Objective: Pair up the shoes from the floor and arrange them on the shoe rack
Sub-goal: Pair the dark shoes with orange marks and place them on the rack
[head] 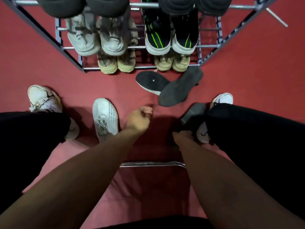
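The right hand (182, 136) has its grip closed round a black heeled shoe (193, 115), held low against the right leg. The left hand (140, 119) is curled, holding nothing. Bare red floor (125, 86) lies between it and the shoe rack (140, 68); two upturned dark shoes (170, 86) crowd the rack's front edge, a white sneaker (105, 119) just left of the left hand.

A metal shoe rack (140, 47) stands at the far side, holding paired grey, black-and-green and beige shoes. On the red floor just before it, two dark shoes (170, 86) lie sole-up and overlapping. Nearer left, a single white sneaker (105, 118) sits upright.
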{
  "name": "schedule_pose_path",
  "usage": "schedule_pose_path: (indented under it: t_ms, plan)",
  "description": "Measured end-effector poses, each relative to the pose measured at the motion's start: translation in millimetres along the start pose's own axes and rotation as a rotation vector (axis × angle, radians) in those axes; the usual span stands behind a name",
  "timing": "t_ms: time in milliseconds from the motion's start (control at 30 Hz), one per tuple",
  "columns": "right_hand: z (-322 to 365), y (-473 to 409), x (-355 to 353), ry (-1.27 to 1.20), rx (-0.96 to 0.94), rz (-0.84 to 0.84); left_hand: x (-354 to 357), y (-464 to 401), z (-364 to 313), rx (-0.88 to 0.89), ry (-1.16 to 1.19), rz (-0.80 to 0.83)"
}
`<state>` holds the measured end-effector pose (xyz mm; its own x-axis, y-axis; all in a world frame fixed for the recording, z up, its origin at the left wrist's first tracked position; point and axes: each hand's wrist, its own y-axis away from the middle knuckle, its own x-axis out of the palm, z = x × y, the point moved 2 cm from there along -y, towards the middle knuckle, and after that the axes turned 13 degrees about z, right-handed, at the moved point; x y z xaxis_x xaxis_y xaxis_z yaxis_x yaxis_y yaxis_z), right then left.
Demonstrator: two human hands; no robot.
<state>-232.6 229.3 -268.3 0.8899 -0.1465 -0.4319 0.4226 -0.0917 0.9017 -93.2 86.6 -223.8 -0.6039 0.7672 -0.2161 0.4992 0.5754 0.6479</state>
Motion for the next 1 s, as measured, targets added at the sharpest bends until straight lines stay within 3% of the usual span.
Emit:
schedule_pose_path:
  t_ms: [300,467,533,600,700,867,1000]
  plan:
    - [14,-23,22,-0.022,0.198,-0.103,-11,-16,29,-0.129,0.062,-0.012]
    - [9,-13,20,-0.159,0.123,-0.118,-29,-13,29,-0.137,0.201,-0.061]
    - [7,-2,17,-0.186,0.079,-0.098,-39,-7,25,-0.118,0.150,-0.041]
    - [10,16,12,-0.186,0.047,-0.081,-50,4,19,-0.098,-0.072,0.053]
    - [21,48,2,-0.167,-0.014,0.079,-64,22,3,-0.070,-0.541,0.198]
    - [62,129,-30,0.021,-0.155,0.509,-55,44,-12,0.028,-0.976,0.297]
    - [87,156,-40,0.257,-0.049,0.737,-50,55,-14,0.094,-0.950,0.201]
